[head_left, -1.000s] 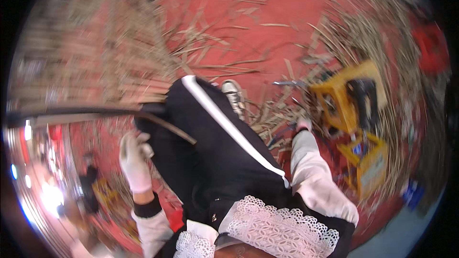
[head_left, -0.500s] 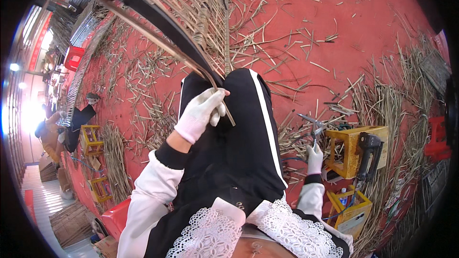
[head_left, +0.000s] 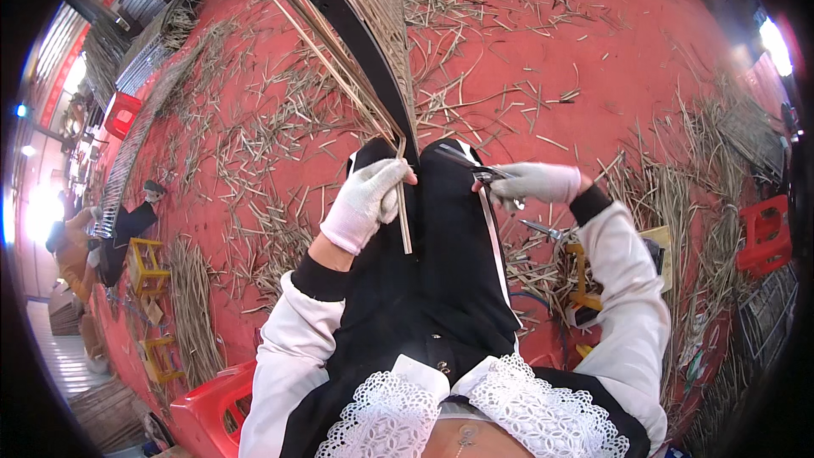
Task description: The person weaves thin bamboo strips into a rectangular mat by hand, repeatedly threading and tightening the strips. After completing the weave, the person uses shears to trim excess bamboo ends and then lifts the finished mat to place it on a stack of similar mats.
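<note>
Left hand (head_left: 366, 203) clamped on reed strip (head_left: 404, 203); right hand (head_left: 536, 182) grips shears (head_left: 475, 168), blades half-hidden.

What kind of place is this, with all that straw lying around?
Probably a weaving workshop for reed or bamboo goods. Cut strips litter the red floor, a woven panel reaches to the person's lap, and the gloved left hand holds a strip while the right hand holds a cutting tool.
</note>
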Demonstrator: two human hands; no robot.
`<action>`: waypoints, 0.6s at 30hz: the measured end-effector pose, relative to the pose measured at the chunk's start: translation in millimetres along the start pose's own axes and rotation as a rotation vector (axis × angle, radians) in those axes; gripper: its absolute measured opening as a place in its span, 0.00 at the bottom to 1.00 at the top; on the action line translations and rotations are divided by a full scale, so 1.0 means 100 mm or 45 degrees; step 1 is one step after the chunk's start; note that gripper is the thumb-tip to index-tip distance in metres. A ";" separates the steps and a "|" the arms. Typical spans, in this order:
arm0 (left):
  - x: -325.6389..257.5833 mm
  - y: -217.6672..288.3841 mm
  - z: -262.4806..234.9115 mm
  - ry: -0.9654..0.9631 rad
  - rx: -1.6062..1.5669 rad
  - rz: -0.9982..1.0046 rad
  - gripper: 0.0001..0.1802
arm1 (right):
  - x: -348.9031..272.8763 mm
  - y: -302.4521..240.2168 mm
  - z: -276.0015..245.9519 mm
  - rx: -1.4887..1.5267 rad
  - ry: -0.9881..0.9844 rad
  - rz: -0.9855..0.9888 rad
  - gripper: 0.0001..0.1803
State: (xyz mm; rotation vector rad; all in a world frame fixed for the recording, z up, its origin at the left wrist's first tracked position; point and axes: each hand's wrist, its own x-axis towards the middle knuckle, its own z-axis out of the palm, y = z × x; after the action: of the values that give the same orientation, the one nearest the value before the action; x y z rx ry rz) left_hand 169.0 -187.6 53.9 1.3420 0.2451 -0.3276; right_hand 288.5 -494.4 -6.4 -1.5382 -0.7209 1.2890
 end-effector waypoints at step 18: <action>0.18 1.05 -0.48 0.752 0.166 1.234 0.32 | 0.23 -0.60 0.04 -0.116 0.065 0.253 0.24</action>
State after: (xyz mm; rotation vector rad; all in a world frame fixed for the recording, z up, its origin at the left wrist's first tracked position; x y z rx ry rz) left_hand 225.1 -122.2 133.3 1.5047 0.0366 0.8871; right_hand 298.9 -451.1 40.4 -1.7453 -0.6137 1.3726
